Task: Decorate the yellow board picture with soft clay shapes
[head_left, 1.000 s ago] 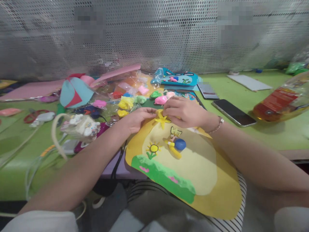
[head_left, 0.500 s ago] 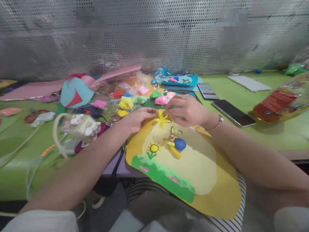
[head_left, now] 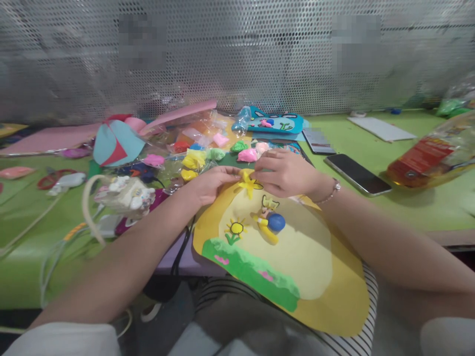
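The left hand (head_left: pixel 215 185) pinched the yellow card (head_left: pixel 349 287); beside it the right hand (head_left: pixel 285 173), hold unclear, apparently shaped the yellow star (head_left: pixel 249 185), calling for light pressure next.

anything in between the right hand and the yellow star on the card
Nothing visible is in the way: the right hand has its fingers right beside the star, near the card's far edge. The left hand is on the star's other side. Whether the right fingertips touch it, I can't tell.
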### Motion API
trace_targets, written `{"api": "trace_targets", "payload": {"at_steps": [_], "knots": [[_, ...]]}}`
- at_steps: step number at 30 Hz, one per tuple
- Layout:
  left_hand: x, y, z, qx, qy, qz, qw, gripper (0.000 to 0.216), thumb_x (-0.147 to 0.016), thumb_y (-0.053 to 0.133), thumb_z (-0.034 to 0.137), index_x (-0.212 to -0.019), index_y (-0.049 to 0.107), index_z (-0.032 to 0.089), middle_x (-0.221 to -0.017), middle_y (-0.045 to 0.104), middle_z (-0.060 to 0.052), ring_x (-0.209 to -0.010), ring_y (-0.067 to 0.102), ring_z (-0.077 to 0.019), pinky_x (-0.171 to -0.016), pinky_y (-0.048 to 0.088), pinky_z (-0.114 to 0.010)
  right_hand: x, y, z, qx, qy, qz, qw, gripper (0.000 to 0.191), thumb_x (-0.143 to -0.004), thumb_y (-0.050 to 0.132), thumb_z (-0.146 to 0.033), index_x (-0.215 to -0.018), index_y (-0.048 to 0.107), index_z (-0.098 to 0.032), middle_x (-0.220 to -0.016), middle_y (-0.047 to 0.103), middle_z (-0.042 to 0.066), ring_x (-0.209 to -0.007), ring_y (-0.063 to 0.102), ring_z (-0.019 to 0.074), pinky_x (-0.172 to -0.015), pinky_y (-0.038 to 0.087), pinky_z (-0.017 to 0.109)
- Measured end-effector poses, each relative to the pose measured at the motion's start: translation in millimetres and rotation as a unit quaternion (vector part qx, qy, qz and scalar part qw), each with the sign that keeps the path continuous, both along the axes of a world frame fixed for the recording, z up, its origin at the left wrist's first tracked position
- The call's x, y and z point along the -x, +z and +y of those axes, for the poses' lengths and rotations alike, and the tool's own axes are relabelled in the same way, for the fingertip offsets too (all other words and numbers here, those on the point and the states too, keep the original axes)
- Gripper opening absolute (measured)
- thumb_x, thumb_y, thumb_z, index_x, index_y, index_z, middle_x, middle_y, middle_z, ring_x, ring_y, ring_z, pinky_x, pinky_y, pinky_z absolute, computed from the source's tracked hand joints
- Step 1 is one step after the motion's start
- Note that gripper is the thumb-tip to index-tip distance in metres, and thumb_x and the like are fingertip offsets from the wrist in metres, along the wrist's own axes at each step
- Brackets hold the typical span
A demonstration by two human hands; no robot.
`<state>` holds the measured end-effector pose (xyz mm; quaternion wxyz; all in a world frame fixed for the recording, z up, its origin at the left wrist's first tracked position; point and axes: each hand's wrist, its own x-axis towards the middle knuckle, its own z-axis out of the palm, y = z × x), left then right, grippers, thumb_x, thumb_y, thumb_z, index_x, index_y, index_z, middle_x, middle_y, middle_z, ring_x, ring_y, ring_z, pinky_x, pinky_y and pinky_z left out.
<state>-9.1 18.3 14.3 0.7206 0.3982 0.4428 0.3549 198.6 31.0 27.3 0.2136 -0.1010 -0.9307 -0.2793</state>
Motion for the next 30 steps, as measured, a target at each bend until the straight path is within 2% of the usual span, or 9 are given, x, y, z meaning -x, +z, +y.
{"api": "trace_targets", "payload": {"at_steps": [8,12,23,27,30], "knots": [[1.6,-2.7,1.6,-0.01,-0.005,-0.008,1.0,0.012,-0.071,0.062,0.001,-0.073,0.063,0.012,-0.067,0.067,-0.003,-0.058,0.064,-0.012,-0.061,0.052,-0.025,-1.6,3.0,-1.3,-0.046,-0.013,-0.026,0.999,0.025,-0.093,0.037,-0.022,-0.088,0.062,-0.018,-0.082,0.059,0.005,-0.074,0.051,0.0167,-0.067,0.038,0.032],[1.6,0.0,0.3,-0.001,0.004,0.004,1.0,0.012,-0.071,0.062,0.001,-0.073,0.063,0.012,-0.067,0.067,-0.003,-0.058,0.064,-0.0124,-0.061,0.053,-0.025,-3.2,3.4,-0.9,-0.046,0.004,-0.009,0.999,0.023,-0.091,0.04,-0.021,-0.094,0.062,-0.018,-0.086,0.06,0.005,-0.079,0.051,0.0172,-0.07,0.039,0.032],[0.9,1.8,-0.3,0.0,0.012,0.004,1.0,0.012,-0.071,0.061,0.0,-0.074,0.063,0.012,-0.067,0.068,-0.005,-0.058,0.065,-0.014,-0.057,0.053,-0.025,-2.0,1.9,-0.2,-0.027,0.005,-0.012,1.0,0.024,-0.091,0.039,-0.02,-0.093,0.063,-0.017,-0.086,0.061,0.006,-0.078,0.053,0.0173,-0.071,0.042,0.032],[1.6,3.2,-0.8,-0.003,0.008,0.007,1.0,0.012,-0.07,0.061,0.001,-0.075,0.063,0.012,-0.067,0.067,-0.004,-0.058,0.064,-0.0134,-0.06,0.053,-0.026,-1.4,0.5,1.3,0.021,0.005,0.004,1.0,0.026,-0.092,0.038,-0.02,-0.094,0.063,-0.017,-0.088,0.062,0.007,-0.08,0.054,0.0184,-0.073,0.045,0.033],[2.9,2.0,0.2,-0.021,0.01,0.016,1.0,0.012,-0.069,0.064,0.003,-0.075,0.062,0.013,-0.068,0.067,-0.003,-0.06,0.064,-0.0125,-0.063,0.052,-0.026,-1.4,-2.0,6.2,0.125,0.01,0.077,0.989,0.027,-0.091,0.038,-0.018,-0.101,0.063,-0.016,-0.096,0.062,0.011,-0.088,0.056,0.019,-0.078,0.046,0.034]]}}
